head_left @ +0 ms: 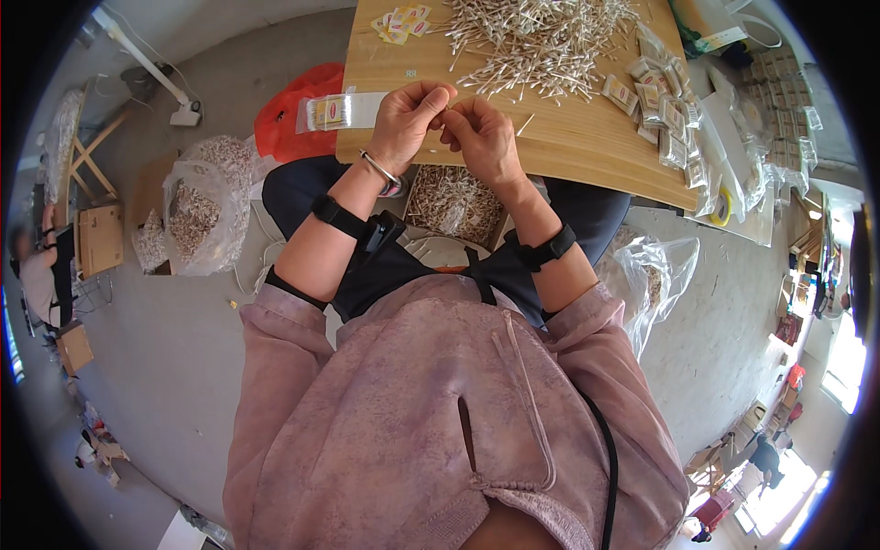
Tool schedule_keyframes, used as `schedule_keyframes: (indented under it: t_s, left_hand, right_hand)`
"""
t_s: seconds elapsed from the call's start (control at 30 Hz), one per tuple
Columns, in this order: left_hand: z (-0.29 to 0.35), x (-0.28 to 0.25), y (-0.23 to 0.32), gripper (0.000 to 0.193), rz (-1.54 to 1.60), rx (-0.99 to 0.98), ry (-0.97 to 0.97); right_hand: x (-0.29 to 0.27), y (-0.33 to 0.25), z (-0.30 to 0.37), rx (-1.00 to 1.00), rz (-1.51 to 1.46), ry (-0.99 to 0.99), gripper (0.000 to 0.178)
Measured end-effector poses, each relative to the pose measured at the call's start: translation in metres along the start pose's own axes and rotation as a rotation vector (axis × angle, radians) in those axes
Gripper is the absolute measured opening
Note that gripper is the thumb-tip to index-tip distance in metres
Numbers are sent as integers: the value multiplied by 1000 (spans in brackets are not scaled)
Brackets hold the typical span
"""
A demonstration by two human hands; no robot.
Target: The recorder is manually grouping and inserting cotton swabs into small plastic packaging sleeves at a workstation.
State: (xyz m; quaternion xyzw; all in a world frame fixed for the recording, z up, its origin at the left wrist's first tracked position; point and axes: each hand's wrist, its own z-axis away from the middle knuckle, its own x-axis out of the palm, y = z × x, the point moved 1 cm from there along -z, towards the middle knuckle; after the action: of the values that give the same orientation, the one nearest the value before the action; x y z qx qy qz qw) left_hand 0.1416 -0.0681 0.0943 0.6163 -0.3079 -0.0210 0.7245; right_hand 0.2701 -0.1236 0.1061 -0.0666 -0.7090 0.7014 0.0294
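Observation:
My left hand and my right hand meet above the front edge of the wooden table. Both are closed, with fingertips pinched close together; whatever lies between them is too small or hidden to make out. Beyond them spreads a large heap of loose cotton swabs. One single cotton swab rests just right of my right hand. Left of my left hand lies a clear packet of cotton swabs with a yellow-and-white label. Under the table edge, between my legs, a box holds many more swabs.
Small labels lie at the table's far left. Filled swab packets pile up at its right, near a yellow tape roll. A red bag and a clear sack of swabs stand left; a clear plastic bag is right.

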Motion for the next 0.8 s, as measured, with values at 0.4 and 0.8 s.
schedule_keyframes:
  t_s: [0.4, 0.8]
  left_hand:
    - [0, 1, 7, 21, -56, -1, -84]
    - [6, -15, -7, 19, -329, 46, -88]
  right_hand:
    - [0, 0, 3, -1, -161, -3, 14]
    - [-16, 23, 10, 75, -65, -128, 16]
